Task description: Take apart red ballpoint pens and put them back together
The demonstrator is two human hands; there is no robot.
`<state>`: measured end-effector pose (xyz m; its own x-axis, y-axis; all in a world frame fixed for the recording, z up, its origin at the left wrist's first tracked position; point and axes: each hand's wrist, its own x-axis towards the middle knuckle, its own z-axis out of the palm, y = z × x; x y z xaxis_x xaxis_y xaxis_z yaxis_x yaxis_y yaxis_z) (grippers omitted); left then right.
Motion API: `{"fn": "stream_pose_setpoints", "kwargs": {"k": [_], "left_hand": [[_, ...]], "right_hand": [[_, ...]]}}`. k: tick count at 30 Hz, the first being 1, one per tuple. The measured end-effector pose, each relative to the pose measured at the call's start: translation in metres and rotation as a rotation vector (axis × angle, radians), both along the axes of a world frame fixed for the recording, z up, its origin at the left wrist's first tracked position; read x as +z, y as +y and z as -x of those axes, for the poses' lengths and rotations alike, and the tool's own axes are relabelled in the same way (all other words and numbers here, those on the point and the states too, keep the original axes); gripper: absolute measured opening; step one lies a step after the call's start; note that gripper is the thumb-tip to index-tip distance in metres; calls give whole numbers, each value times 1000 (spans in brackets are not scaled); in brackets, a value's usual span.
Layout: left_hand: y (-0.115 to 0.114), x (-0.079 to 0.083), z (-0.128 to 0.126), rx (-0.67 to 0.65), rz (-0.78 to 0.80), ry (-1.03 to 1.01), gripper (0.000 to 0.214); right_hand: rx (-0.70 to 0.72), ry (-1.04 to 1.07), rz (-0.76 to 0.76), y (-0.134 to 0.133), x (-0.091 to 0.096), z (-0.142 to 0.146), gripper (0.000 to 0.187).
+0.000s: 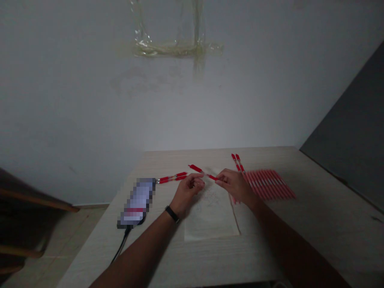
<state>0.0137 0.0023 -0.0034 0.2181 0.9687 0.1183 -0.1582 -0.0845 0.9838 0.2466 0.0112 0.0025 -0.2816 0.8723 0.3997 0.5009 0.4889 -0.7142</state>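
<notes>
A slim red pen-like stick (195, 168) with a pale middle section slants above a white sheet (210, 220), which lies flat and has faint markings. My right hand (232, 182) pinches its lower right end between thumb and fingers. Close to the stick's middle is my left hand (189, 190), with a dark band on the wrist. Its fingers are half curled, with a gap between index finger and thumb. Whether the index fingertip touches the stick is unclear.
Two similar red sticks (172, 178) lie left, near a pixelated phone (138, 202) with a cable (120, 244). At right is a row of several red sticks (270, 184), with two more (238, 162) behind. The wooden table (150, 264) meets a wall (192, 120).
</notes>
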Motion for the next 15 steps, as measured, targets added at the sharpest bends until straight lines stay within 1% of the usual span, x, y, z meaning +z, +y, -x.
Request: {"fn": "stream_pose_setpoints", "kwargs": {"k": [2, 7, 8, 11, 13, 15], "left_hand": [[0, 0, 0, 2, 8, 0, 35], [2, -4, 2, -26, -6, 52, 31], [3, -5, 2, -35, -12, 59, 30], [4, -6, 2, -56, -30, 57, 28], [3, -5, 2, -65, -35, 56, 27], [2, -3, 1, -68, -38, 65, 25]], "right_hand": [[-83, -50, -16, 5, 0, -9, 15], [-350, -177, -80, 21, -1, -37, 21], [-385, -198, -87, 24, -1, -44, 20], [-558, -268, -119, 29, 0, -61, 22], [-681, -284, -78, 30, 1, -71, 24], [-751, -293, 4, 30, 2, -79, 23]]}}
